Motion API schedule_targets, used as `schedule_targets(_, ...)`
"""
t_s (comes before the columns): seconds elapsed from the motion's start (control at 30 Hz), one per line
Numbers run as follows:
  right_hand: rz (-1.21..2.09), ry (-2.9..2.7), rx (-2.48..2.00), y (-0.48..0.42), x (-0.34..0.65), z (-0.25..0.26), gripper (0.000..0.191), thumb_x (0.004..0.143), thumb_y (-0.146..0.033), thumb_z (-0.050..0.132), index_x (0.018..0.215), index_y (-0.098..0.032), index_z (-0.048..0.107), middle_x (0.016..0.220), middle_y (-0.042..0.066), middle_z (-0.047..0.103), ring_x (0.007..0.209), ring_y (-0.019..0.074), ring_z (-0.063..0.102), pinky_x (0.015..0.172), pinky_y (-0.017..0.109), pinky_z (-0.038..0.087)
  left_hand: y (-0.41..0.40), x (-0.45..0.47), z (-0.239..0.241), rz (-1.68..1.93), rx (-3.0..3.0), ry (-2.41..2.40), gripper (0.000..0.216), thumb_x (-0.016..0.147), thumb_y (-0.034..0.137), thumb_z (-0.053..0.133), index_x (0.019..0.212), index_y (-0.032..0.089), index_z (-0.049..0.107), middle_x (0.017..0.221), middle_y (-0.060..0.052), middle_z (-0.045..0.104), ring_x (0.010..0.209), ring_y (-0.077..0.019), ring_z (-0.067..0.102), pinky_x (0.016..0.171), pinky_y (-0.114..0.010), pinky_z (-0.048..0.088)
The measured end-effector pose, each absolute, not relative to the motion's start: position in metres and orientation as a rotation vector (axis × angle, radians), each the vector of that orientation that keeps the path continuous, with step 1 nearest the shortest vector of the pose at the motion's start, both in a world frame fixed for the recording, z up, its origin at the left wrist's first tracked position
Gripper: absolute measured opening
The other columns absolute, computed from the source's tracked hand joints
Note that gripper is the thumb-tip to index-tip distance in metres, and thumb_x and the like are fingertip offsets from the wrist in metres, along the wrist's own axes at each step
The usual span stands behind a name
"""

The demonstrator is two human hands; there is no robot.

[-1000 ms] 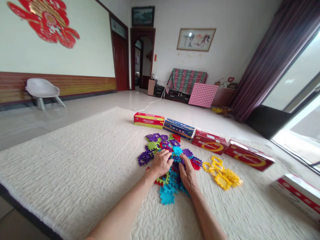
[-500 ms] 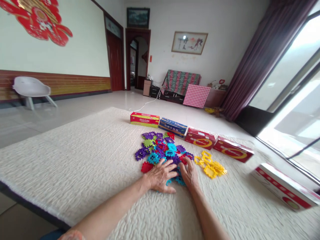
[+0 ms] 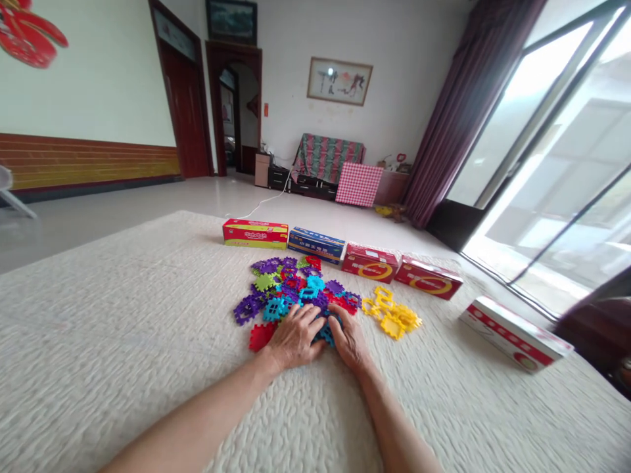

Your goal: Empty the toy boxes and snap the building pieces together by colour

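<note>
A heap of plastic puzzle tiles point(image 3: 290, 289) in purple, blue, red and green lies on the cream quilted mat point(image 3: 123, 328). My left hand point(image 3: 294, 339) rests at the near edge of the heap, fingers curled over blue tiles point(image 3: 324, 333). My right hand point(image 3: 349, 341) faces it, fingers bent round the same blue tiles, so both hands press them together. A red tile point(image 3: 259, 336) lies just left of my left hand. A separate cluster of yellow tiles point(image 3: 392, 316) sits to the right of the heap.
Behind the heap stand a red-yellow box point(image 3: 255, 233), a blue box point(image 3: 316, 244) and two red boxes point(image 3: 371, 262) point(image 3: 428, 278); another long box point(image 3: 515, 334) lies at the right. A white cable point(image 3: 256, 203) runs over the tiled floor towards a covered sofa point(image 3: 328, 157).
Both hands have drawn the blue tiles out of the heap towards me and closed in on them. The view has swung to the right; the white chair has left the frame.
</note>
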State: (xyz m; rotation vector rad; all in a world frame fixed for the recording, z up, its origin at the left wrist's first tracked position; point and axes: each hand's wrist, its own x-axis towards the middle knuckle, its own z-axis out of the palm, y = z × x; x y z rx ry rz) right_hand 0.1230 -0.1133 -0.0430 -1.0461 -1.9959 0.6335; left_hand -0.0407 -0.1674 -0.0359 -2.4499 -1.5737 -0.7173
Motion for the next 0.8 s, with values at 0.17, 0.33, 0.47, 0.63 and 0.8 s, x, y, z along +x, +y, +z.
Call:
schedule_targets(0.17,0.733,-1.885,-1.0,-0.114,0.125,-0.043,0.037,0.091,-0.04,0.039,0.116,-0.021,0.058,0.115,0.006,0.067,0.105,0.0193,0.062,0.092,0.031,0.048,-0.166,-0.041,-0.037,-0.748,-2.39,-1.591,0.039,0.084,0.029,0.056,0.121,0.019,0.057,0.133,-0.013,0.054,0.123,-0.0299,0.047,0.105,-0.049,0.035)
schedule_targets(0.33,0.688,-1.842,-1.004,-0.109,0.125,-0.05,0.034,0.09,-0.039,0.043,0.112,-0.02,0.061,0.109,0.007,0.069,0.099,0.0205,0.064,0.087,0.033,0.05,-0.166,-0.04,-0.038,-0.755,-2.376,-1.556,0.037,0.084,0.027,0.056,0.12,0.02,0.058,0.129,-0.013,0.056,0.12,-0.0296,0.049,0.102,-0.049,0.037)
schedule_targets(0.47,0.656,-1.857,-0.975,-0.106,0.123,-0.053,0.03,0.089,-0.036,0.045,0.11,-0.021,0.062,0.107,0.006,0.069,0.099,0.0201,0.063,0.088,0.034,0.049,-0.166,-0.041,-0.038,-0.734,-2.363,-1.542,0.036,0.084,0.026,0.057,0.119,0.019,0.059,0.129,-0.013,0.057,0.119,-0.0293,0.05,0.101,-0.048,0.039)
schedule_targets(0.63,0.634,-1.842,-0.975,-0.108,0.123,-0.054,0.026,0.089,-0.032,0.047,0.108,-0.022,0.062,0.104,0.005,0.069,0.096,0.019,0.063,0.087,0.033,0.05,-0.165,-0.042,-0.042,-0.7,-2.364,-1.497,0.036,0.084,0.023,0.055,0.119,0.018,0.06,0.128,-0.013,0.058,0.118,-0.0293,0.051,0.101,-0.048,0.04)
schedule_targets(0.8,0.586,-1.856,-0.959,-0.111,0.121,-0.051,0.024,0.089,-0.026,0.048,0.108,-0.022,0.062,0.105,0.004,0.068,0.099,0.0169,0.063,0.089,0.03,0.048,-0.159,-0.047,-0.052,-0.702,-2.342,-1.428,0.037,0.085,0.022,0.053,0.121,0.016,0.06,0.129,-0.014,0.057,0.118,-0.0304,0.052,0.1,-0.049,0.04)
